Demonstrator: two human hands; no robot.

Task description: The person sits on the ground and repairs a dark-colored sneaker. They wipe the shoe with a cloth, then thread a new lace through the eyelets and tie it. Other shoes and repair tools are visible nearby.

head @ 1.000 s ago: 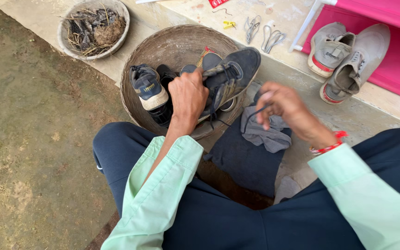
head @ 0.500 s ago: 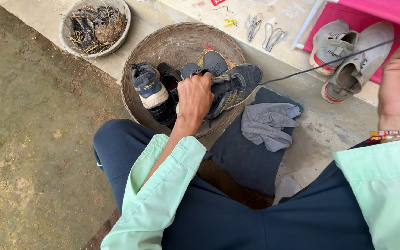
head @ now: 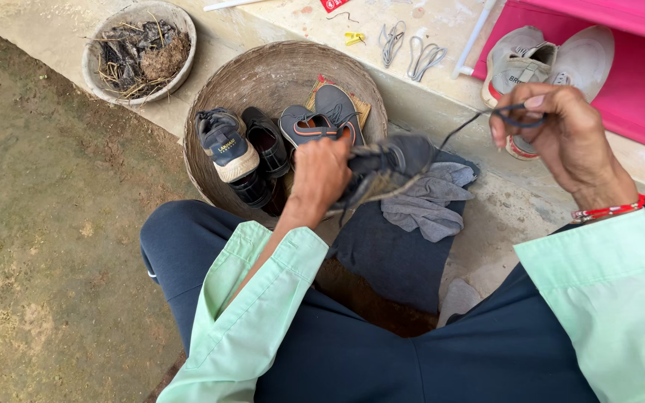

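On a rough concrete ledge beside packed earth, the left hand is gripping a dark sneaker — the right hand pinching its thin lace — over a woven basket.

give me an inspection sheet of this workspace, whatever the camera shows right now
surface: concrete ledge beside bare dirt ground
job's things: dark shoe gripped by the left hand; dark lace runs taut from the shoe up to the right hand
clutter: round woven basket holding other dark shoes; grey rag on a dark cloth; bowl of dry debris; loose laces; pale sneakers on a pink surface
grippers: both hands closed, left on the shoe, right pinching the lace
cables: nothing seen
surroundings: outdoors; no other person seen
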